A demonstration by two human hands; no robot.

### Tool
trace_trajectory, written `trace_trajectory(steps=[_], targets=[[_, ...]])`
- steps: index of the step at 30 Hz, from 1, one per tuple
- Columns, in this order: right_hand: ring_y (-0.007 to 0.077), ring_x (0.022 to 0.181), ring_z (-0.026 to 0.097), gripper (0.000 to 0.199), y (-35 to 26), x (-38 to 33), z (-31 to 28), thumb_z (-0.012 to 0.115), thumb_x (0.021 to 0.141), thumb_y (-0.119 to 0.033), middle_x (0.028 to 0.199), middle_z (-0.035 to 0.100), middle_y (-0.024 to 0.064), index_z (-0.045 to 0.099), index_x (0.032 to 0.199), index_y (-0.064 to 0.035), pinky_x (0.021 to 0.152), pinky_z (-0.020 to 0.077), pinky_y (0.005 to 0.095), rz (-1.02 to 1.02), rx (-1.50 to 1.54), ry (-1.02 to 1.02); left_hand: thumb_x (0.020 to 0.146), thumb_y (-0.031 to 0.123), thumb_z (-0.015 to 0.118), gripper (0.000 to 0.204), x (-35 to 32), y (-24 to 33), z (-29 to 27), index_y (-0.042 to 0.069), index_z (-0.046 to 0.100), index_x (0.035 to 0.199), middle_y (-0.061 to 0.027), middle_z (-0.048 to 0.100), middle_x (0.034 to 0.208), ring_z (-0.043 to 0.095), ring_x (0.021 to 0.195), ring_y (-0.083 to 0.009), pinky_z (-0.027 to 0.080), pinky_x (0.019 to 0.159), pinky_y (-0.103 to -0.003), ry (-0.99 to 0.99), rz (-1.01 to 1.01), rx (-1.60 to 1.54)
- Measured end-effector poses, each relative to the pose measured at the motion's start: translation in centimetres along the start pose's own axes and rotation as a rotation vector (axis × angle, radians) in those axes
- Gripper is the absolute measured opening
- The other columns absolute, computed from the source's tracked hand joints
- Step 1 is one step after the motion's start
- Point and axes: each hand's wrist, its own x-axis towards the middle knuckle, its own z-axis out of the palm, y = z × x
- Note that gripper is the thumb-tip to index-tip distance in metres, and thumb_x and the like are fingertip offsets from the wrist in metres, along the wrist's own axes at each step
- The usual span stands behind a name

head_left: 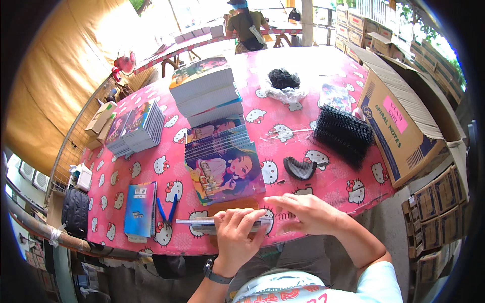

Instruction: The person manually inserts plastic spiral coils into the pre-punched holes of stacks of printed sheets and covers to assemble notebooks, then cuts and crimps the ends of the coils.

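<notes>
My left hand (240, 233) is closed around a notebook (197, 222), held edge-up near the table's front edge. A dark spiral coil (284, 216) stretches from the notebook's right end to my right hand (310, 214), whose thumb and fingers are around the coil's far end; the fingertips are slightly blurred. Under the notebook lies a brown board (230, 207), partly hidden. Just beyond it, a fanned stack of notebooks with illustrated covers (227, 174) rests on the table.
Tall book stacks (204, 96) stand behind, with another pile (136, 129) at left. Blue-handled pliers (166, 212) lie beside a blue notebook (140, 209). A bundle of black coils (343, 134), a curved black piece (299, 168) and a cardboard box (404, 121) are at right. A person (247, 25) sits far off.
</notes>
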Motion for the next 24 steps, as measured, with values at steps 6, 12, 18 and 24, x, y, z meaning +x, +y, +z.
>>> trace_trajectory(steps=[6,12,18,24], targets=[[0.0297,0.078,0.063,0.049,1.0,0.5,1.0,0.060,0.087,-0.006,0.090,0.063,0.0143,0.043,0.133,-0.0083,0.068,0.0520,0.0353,0.027,0.239,-0.048,0.077,0.025,0.071,0.026,0.4,-0.6,-0.1,0.013,0.065,0.099,-0.0006,0.060,0.087,0.056,0.086,-0.0201,0.034,0.083,-0.039,-0.187,0.153,0.088],[0.0115,0.086,0.060,0.045,8.6,4.9,1.1,0.064,0.091,-0.030,0.095,0.067,0.0058,0.052,0.127,-0.0067,0.077,0.0507,0.0297,0.110,0.486,0.148,0.082,0.022,0.067,0.015,1.2,-0.3,-0.7,0.011,0.063,0.091,-0.0010,0.063,0.092,0.058,0.085,-0.0183,0.039,0.078,-0.036,-0.241,0.144,0.064],[0.0230,0.109,0.056,0.087,18.9,11.9,7.6,0.079,0.076,-0.035,0.122,0.055,0.0215,0.030,0.137,0.0028,0.092,0.0466,0.0344,0.447,0.580,0.338,0.086,0.041,0.065,0.045,4.4,-4.0,-5.3,0.008,0.058,0.117,-0.0083,0.062,0.113,0.057,0.108,-0.0253,0.040,0.092,-0.036,-0.096,0.030,-0.098],[0.0134,0.084,0.059,0.063,16.4,14.2,8.8,0.080,0.073,-0.014,0.097,0.059,0.0078,0.041,0.121,0.0009,0.071,0.0512,0.0288,0.304,0.767,0.391,0.072,0.027,0.082,0.094,2.7,-22.6,-4.6,0.002,0.025,0.142,-0.0171,0.044,0.132,0.049,0.120,-0.0307,0.040,0.100,-0.041,-0.122,-0.642,-0.708]])
